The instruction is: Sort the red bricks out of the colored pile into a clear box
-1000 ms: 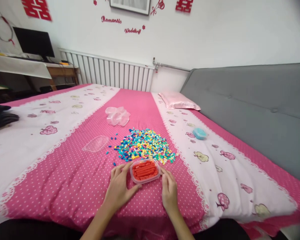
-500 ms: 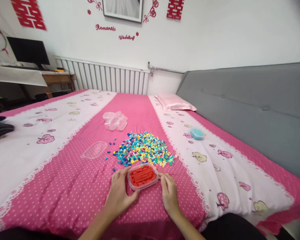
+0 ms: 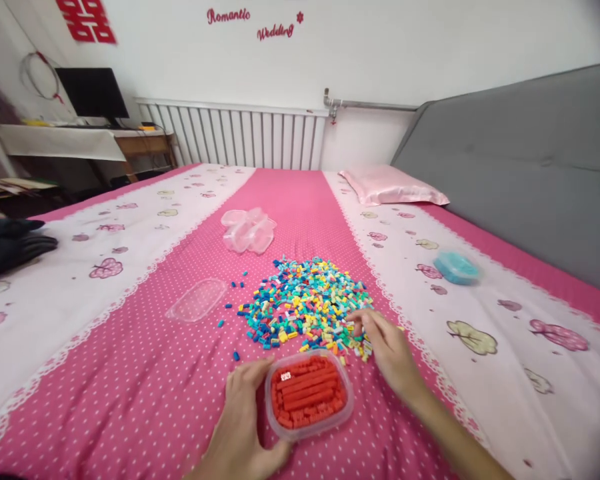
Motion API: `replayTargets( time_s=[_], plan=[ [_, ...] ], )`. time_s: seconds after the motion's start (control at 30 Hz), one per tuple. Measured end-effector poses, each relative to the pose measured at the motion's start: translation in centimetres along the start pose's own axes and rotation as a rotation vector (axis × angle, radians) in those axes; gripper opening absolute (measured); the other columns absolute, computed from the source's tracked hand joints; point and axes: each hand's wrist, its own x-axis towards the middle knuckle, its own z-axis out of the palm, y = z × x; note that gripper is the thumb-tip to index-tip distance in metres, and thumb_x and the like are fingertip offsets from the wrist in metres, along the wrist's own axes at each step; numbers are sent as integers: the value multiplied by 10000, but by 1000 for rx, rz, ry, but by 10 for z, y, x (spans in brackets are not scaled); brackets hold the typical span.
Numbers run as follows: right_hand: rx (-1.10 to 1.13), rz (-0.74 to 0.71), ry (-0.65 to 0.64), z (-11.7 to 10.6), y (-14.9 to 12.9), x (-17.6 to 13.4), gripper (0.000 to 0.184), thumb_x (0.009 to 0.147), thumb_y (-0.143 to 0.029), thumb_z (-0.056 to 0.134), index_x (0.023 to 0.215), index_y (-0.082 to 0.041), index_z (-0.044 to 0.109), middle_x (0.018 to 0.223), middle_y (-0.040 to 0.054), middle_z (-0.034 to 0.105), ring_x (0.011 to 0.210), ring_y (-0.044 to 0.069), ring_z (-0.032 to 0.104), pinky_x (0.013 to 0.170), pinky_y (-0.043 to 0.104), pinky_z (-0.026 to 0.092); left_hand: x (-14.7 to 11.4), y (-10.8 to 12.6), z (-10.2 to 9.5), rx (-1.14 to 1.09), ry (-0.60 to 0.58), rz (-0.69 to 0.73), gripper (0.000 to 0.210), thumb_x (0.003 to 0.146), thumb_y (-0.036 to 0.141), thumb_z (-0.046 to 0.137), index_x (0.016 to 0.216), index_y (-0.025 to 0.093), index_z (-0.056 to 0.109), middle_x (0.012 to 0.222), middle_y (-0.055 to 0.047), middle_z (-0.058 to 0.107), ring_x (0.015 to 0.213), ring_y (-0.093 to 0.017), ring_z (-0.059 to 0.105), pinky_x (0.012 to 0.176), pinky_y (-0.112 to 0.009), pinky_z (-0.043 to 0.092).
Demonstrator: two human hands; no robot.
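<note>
One clear tub point(image 3: 307, 435), one blue tub point(image 3: 457, 268), one loose lid point(image 3: 198, 300), one brick pile point(image 3: 305, 300) (too many to count).
Clear tub rounded, packed with red pieces point(image 3: 310, 393), on bedspread point(image 3: 145, 400) before pile. Left hand point(image 3: 237, 423) half-curled, holding its left end; right hand point(image 3: 387, 350) curled at pile; grip indiscernible.

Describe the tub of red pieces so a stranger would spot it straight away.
On the bed's pink dotted stripe, find the heap of mixed-colour pieces. Just nearer the camera, its left end held by the left hand, is a clear rounded plastic tub. Unlike the heap, its contents look all red, with long rows across the middle.
</note>
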Motion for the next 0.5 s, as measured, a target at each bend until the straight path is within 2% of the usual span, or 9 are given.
replayTargets(
  time_s=[0.13,0.27,0.4,0.5],
  plan=[
    [-289,-187,-42,-7,19,-10,285,993,-419,489,978,-277,735,1012,65,709,1015,270,617,931,437,453,-4,-1,0,-22,-38,-29,854,696,211,696,1448,274,295,1303,-140,519,1194,-345,537,974,-570,526],
    [-338,-213,-97,-18,27,-16,281,991,-383,493,1062,-305,753,1087,79,696,1078,279,608,952,459,464,-6,2,-3,-24,-69,-46,853,701,203,709,1440,279,292,1301,-130,525,1195,-341,529,1000,-569,501],
    [-243,-226,-284,-14,3,6,315,1006,-380,467,1104,-304,756,1086,68,730,1035,258,664,919,434,501,-3,8,-4,-32,-70,-55,836,701,186,702,1427,282,298,1300,-119,531,1189,-329,532,1003,-541,488],
    [-264,-325,-524,13,-30,36,271,985,-292,513,1074,-311,768,1063,33,755,1017,230,682,907,394,509,-1,10,-4,-31,-55,-44,834,697,176,692,1426,274,298,1304,-118,531,1190,-324,529,1008,-533,472]
  ],
)
